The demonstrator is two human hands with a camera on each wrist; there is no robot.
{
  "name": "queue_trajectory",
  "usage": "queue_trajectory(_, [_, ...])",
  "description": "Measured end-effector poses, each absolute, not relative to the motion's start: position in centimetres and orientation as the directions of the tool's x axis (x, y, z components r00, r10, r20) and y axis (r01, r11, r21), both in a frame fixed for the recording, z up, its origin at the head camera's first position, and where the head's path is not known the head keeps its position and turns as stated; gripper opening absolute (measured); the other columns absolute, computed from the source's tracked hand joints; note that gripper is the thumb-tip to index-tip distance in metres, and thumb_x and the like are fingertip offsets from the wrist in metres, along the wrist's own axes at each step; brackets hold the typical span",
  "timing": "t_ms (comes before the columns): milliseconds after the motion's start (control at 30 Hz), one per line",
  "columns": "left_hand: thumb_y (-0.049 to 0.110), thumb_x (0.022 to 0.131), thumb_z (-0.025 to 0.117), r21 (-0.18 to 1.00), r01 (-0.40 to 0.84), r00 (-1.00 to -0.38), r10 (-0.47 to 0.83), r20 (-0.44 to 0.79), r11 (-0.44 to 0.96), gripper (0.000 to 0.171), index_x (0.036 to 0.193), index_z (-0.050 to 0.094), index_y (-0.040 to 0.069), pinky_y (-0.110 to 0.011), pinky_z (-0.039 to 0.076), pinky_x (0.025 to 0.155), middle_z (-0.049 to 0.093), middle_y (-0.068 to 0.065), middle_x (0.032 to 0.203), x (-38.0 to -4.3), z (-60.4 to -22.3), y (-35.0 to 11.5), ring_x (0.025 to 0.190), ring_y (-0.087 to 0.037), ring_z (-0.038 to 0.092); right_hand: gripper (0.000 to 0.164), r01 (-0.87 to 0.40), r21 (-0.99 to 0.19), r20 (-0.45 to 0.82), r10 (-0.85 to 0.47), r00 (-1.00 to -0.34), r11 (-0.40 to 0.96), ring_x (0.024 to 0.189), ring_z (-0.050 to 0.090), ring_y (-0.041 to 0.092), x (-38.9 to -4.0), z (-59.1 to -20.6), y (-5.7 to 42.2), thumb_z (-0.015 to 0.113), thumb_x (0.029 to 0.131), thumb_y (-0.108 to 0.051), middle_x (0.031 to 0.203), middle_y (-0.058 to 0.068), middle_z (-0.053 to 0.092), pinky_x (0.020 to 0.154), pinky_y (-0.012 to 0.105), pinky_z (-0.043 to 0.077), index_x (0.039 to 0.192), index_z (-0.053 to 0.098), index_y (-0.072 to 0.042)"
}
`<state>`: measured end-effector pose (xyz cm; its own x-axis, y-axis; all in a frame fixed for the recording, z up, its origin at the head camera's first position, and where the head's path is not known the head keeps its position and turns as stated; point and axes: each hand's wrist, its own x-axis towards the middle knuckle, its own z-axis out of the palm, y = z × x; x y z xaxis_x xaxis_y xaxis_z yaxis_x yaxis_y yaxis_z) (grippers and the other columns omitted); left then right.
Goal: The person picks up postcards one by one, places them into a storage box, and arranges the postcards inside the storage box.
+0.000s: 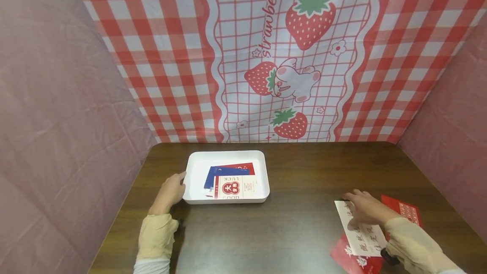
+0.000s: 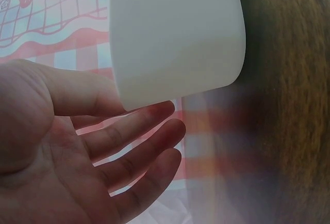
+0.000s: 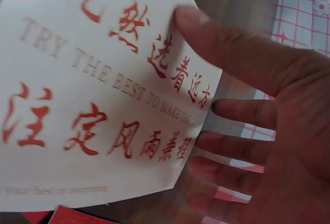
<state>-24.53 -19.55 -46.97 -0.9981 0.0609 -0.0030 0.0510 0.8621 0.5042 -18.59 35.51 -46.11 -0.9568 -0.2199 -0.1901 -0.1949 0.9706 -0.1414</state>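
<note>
My left hand [image 1: 170, 190] touches the left side of a white tray [image 1: 225, 201]. In the left wrist view, the thumb meets the tray's edge while the other fingers [image 2: 149, 154] spread loosely beside its wall. Inside the tray lie a blue card [image 1: 228, 171], a red card [image 1: 249, 166] and a white card [image 1: 247, 187] printed LUCK and GOOD, overlapping. On the right, my right hand [image 1: 367, 208] pinches a white card [image 3: 108, 110] with red Chinese writing, its thumb on the face and fingers at the edge.
Two red cards lie on the brown table [image 1: 296, 231] at the right: one red card [image 1: 344, 255] partly under the held card, another red card [image 1: 407, 210] beyond the right wrist. A red-checked strawberry cloth [image 1: 179, 54] hangs behind, with pink cloth [image 1: 68, 109] at the sides.
</note>
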Motion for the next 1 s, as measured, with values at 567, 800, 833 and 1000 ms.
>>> queue_trajectory(567, [0.002,0.087,0.045,0.508,0.034,-0.998,0.056,-0.029,0.861,0.052,0.138,0.048,-0.006,-0.059,0.042,0.102,0.054,-0.031,0.134,-24.5,-46.8,-19.7,0.123,-0.05,0.051,0.078,-0.191,-0.164,-0.154,-0.216,-0.964,0.968,0.101,0.054,0.044,-18.8,-46.0,36.3,0.09,0.058,-0.034,0.109,0.029,0.057,0.084,0.06,0.05,0.117,0.061,0.007])
queue_trajectory(800, [0.001,0.087,0.046,0.509,0.036,-0.999,0.051,-0.016,0.86,0.051,0.137,0.05,-0.006,-0.059,0.043,0.101,0.055,-0.031,0.133,-24.6,-47.1,-19.6,0.123,-0.049,0.051,0.05,-0.148,-0.231,-0.178,-0.192,-0.965,0.962,0.088,0.053,0.028,-18.8,-46.0,36.7,0.088,0.064,-0.032,0.093,0.011,0.058,0.073,0.045,0.05,0.1,0.068,-0.004])
queue_trajectory(833, [0.001,0.087,0.046,0.509,0.036,-0.999,0.051,-0.016,0.86,0.051,0.137,0.05,-0.006,-0.059,0.043,0.101,0.055,-0.031,0.133,-24.6,-47.1,-19.6,0.122,-0.049,0.052,0.047,-0.141,-0.244,-0.182,-0.188,-0.965,0.959,0.086,0.053,0.026,-18.8,-46.0,36.8,0.087,0.064,-0.031,0.091,0.009,0.058,0.072,0.043,0.049,0.097,0.068,-0.005])
queue_trajectory(1000, [0.001,0.087,0.046,0.514,0.029,-0.999,0.047,-0.021,0.857,0.051,0.137,0.05,-0.006,-0.059,0.044,0.1,0.055,-0.03,0.134,-24.6,-47.1,-19.5,0.122,-0.049,0.052,0.039,-0.121,-0.302,-0.204,-0.188,-0.961,0.946,0.078,0.053,0.018,-19.0,-46.0,36.9,0.086,0.067,-0.023,0.087,0.005,0.062,0.067,0.033,0.049,0.095,0.069,-0.003])
